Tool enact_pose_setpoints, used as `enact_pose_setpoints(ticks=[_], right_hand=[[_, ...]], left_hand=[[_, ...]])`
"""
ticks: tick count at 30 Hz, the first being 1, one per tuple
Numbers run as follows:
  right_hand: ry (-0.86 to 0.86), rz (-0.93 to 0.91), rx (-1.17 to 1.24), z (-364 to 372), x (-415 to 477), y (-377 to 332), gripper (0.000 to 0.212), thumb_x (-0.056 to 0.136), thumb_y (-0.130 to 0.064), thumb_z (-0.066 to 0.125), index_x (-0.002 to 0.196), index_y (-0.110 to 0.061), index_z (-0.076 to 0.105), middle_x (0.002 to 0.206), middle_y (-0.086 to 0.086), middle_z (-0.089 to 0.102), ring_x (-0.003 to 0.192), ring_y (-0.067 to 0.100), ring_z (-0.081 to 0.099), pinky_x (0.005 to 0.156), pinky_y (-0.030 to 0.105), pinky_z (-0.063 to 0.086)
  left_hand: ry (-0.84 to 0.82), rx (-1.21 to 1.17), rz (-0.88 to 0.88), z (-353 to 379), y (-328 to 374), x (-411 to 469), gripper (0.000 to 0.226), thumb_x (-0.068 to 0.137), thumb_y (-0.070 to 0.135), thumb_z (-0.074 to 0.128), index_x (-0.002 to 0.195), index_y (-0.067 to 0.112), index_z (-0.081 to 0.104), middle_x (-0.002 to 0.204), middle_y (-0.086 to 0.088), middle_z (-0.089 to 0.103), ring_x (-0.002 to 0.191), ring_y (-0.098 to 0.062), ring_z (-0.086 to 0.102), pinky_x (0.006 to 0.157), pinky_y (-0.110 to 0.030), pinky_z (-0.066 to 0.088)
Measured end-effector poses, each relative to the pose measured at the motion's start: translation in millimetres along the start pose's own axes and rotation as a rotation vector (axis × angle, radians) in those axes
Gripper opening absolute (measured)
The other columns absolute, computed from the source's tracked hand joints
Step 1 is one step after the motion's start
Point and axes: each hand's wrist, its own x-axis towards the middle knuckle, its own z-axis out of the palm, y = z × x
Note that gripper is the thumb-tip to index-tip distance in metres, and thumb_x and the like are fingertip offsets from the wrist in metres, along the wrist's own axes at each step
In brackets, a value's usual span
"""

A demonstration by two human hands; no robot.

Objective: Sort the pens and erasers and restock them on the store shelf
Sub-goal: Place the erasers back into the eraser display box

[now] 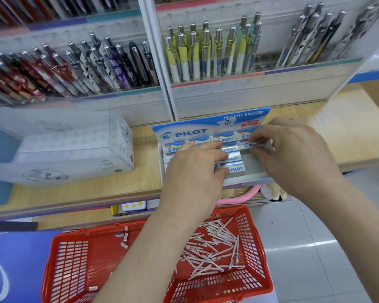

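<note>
Right hand [293,154] pinches an eraser [253,145]; left hand [195,171] presses, fingers straight, on boxed erasers [233,168]. Wooden shelf [138,182] beneath.

Red plastic basket [253,237]; wood-look shelf [74,189]

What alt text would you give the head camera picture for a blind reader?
A person's right hand pinches a Pilot eraser over its display box on a store shelf, while the left hand rests on erasers already inside. Below, a red basket holds loose pens and a few spare erasers.
</note>
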Motion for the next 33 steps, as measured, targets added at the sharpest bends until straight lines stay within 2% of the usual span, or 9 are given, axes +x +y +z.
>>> enact_pose_setpoints(ticks=[2,4,6,10,16,21,24,29,33], right_hand=[[0.009,0.016,0.058,-9.5,-3.2,-3.7,0.010,0.079,-0.014,0.070,0.089,-0.017,0.072,0.082,0.000,0.064,0.073,0.021,0.056,0.064,0.033,0.047],[0.040,0.000,0.148,-20.6,-8.9,-13.7,0.008,0.080,-0.013,0.069,0.084,-0.018,0.071,0.073,-0.004,0.062,0.063,0.009,0.050,0.065,0.025,0.043],[0.017,-0.027,0.246,-28.0,-16.4,-28.8,0.006,0.079,-0.014,0.067,0.079,-0.020,0.069,0.066,-0.012,0.061,0.067,0.006,0.052,0.065,0.013,0.038],[-0.099,-0.150,0.350,-29.1,-32.0,-69.4,0.007,0.075,-0.020,0.062,0.075,-0.025,0.067,0.062,-0.015,0.061,0.069,-0.002,0.056,0.063,0.009,0.040],[-0.348,-0.387,0.388,16.4,-58.7,-143.7,0.007,0.077,-0.025,0.061,0.081,-0.028,0.066,0.070,-0.009,0.067,0.070,0.011,0.058,0.066,0.024,0.043],[-0.567,-0.508,0.355,100.3,-86.4,-204.8,0.008,0.081,-0.017,0.066,0.084,-0.024,0.068,0.077,-0.010,0.069,0.078,0.007,0.057,0.067,0.019,0.042],[-0.700,-0.498,0.292,164.7,-107.5,-238.4,0.010,0.081,-0.015,0.067,0.086,-0.024,0.068,0.077,-0.008,0.067,0.073,0.008,0.056,0.068,0.024,0.044],[-0.890,-0.459,0.190,307.8,-155.7,-278.6,0.012,0.080,-0.017,0.065,0.090,-0.023,0.068,0.082,-0.002,0.063,0.078,0.019,0.061,0.076,0.035,0.049],[-1.024,-0.377,0.046,438.3,-200.0,-277.2,0.024,0.080,-0.018,0.068,0.104,-0.020,0.065,0.089,0.000,0.054,0.093,0.024,0.059,0.074,0.026,0.039]], left_hand=[[0.069,-0.104,-0.018,-3.3,-4.0,-9.2,0.021,0.084,0.019,0.065,0.104,0.021,0.073,0.118,0.010,0.066,0.110,-0.012,0.056,0.098,-0.024,0.040],[0.175,-0.225,-0.026,-10.6,-8.1,-24.3,0.022,0.083,0.015,0.061,0.099,0.022,0.074,0.106,0.012,0.070,0.101,0.000,0.059,0.089,-0.014,0.044],[0.247,-0.361,-0.073,-21.6,-13.2,-45.2,0.023,0.083,0.008,0.060,0.093,0.024,0.074,0.092,0.018,0.070,0.088,0.006,0.061,0.075,-0.004,0.042],[0.342,-0.474,-0.189,-47.0,-33.2,-96.4,0.027,0.078,0.007,0.058,0.082,0.028,0.074,0.080,0.020,0.069,0.076,0.005,0.064,0.067,-0.004,0.041],[0.454,-0.502,-0.528,-58.5,-106.1,-182.8,0.031,0.080,0.006,0.058,0.078,0.034,0.072,0.077,0.020,0.070,0.075,0.002,0.065,0.069,-0.012,0.048],[0.444,-0.460,-0.783,-49.9,-183.3,-254.9,0.041,0.084,-0.003,0.055,0.072,0.034,0.068,0.077,0.027,0.066,0.073,0.010,0.059,0.063,-0.001,0.039],[0.425,-0.448,-0.925,-31.5,-242.2,-298.4,0.042,0.086,0.000,0.053,0.072,0.037,0.066,0.072,0.024,0.067,0.074,0.012,0.059,0.065,-0.001,0.040],[0.307,-0.355,-1.065,29.0,-356.3,-365.9,0.025,0.087,0.007,0.057,0.084,0.028,0.071,0.082,0.018,0.068,0.077,-0.005,0.061,0.081,-0.030,0.052],[0.083,-0.222,-1.076,99.8,-444.2,-393.2,0.023,0.084,0.011,0.056,0.096,0.026,0.069,0.089,0.002,0.072,0.085,-0.023,0.066,0.077,-0.035,0.052]])
